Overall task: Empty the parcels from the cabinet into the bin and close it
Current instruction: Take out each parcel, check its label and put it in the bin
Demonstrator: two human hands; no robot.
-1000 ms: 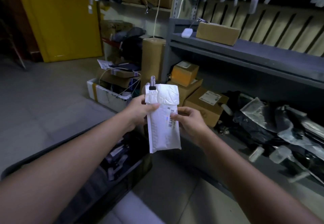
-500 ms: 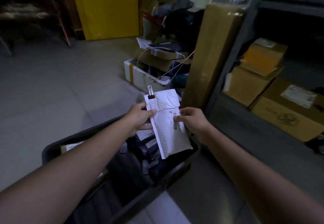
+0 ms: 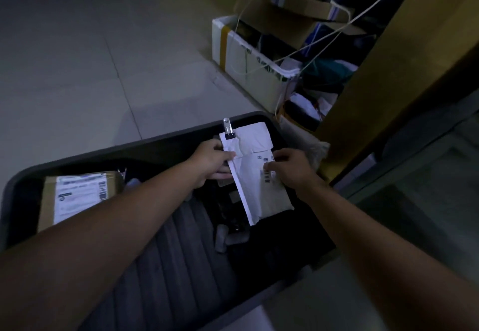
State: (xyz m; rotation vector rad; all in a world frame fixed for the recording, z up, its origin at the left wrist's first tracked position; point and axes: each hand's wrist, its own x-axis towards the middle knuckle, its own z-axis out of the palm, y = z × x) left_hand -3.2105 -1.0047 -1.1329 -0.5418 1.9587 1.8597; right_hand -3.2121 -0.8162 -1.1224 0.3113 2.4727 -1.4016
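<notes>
Parcels fill much of the dark bin, and one white padded envelope is held over its far end, at about 12 o'clock from the person, with both hands. The left hand pinches the envelope's left long edge, thumb on top and fingers curled beneath; the right hand presses its fingertips on the barcode label at the right edge, so both hands are closed on the envelope. A small clip sticks up from the envelope's top left corner, close to the bin's far rim. The envelope's lower end hangs above dark wrapped items inside the bin. At 9 o'clock a brown box with a white label lies against the bin's left wall. The bin's near half holds a grey ribbed bundle, with little free room around it. Bare tiled floor lies open from 10 to 12 o'clock beyond the rim. At 1 o'clock a white open box full of clutter and cables stands apart from the bin, and at 2 o'clock a tall brown cardboard column stands just beside the bin's right corner.
</notes>
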